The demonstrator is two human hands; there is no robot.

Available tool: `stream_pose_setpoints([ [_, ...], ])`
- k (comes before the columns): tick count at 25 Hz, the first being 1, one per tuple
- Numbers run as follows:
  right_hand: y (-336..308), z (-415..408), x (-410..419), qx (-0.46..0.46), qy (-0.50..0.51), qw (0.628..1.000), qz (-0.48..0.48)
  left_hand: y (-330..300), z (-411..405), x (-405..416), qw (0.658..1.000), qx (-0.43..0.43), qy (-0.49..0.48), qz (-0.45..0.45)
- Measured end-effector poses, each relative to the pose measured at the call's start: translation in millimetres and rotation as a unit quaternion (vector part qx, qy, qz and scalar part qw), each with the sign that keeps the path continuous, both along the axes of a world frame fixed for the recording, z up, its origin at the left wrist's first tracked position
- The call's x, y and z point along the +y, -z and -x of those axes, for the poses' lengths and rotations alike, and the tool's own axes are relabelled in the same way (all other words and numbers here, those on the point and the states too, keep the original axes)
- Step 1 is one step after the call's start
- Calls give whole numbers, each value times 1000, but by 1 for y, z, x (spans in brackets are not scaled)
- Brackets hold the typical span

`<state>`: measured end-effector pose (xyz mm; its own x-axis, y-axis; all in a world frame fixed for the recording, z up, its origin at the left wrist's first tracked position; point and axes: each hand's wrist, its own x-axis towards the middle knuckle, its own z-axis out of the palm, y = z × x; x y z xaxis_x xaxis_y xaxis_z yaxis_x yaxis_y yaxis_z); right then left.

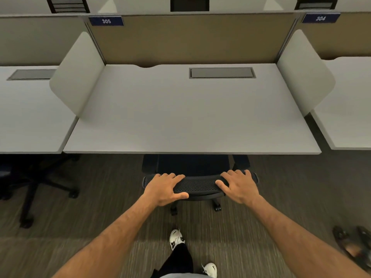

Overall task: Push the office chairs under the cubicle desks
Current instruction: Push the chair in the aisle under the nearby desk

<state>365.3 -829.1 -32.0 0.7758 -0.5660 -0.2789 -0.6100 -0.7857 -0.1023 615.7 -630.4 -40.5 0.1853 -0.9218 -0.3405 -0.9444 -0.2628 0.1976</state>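
A black office chair (197,186) with a mesh backrest stands at the front edge of the middle cubicle desk (188,121), its seat and armrests partly beneath the white desktop. My left hand (165,187) grips the left end of the backrest's top rim. My right hand (239,185) grips the right end, fingers wrapped over the rim. Two of the chair's casters show on the carpet below the backrest. The rest of its base is hidden.
Another black chair (36,183) stands under the left desk, its star base sticking out. White side dividers (78,75) flank the middle desk below labels 305 and 304. A grey cable lid (221,72) sits in the desktop. My feet and another person's sandalled foot (353,245) are on the carpet.
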Motion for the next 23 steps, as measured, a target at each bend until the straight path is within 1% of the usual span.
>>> stream_pose_setpoints([
  [11, 3, -49, -33, -4, 20, 1000, 3, 3, -51, -37, 999, -11, 4, 30],
  [20, 8, -88, -54, -9, 47, 999, -18, 4, -96, -65, 1000, -12, 15, 22],
  [23, 13, -91, -51, -3, 43, 999, -7, 11, -100, -62, 1000, -9, 20, 16],
])
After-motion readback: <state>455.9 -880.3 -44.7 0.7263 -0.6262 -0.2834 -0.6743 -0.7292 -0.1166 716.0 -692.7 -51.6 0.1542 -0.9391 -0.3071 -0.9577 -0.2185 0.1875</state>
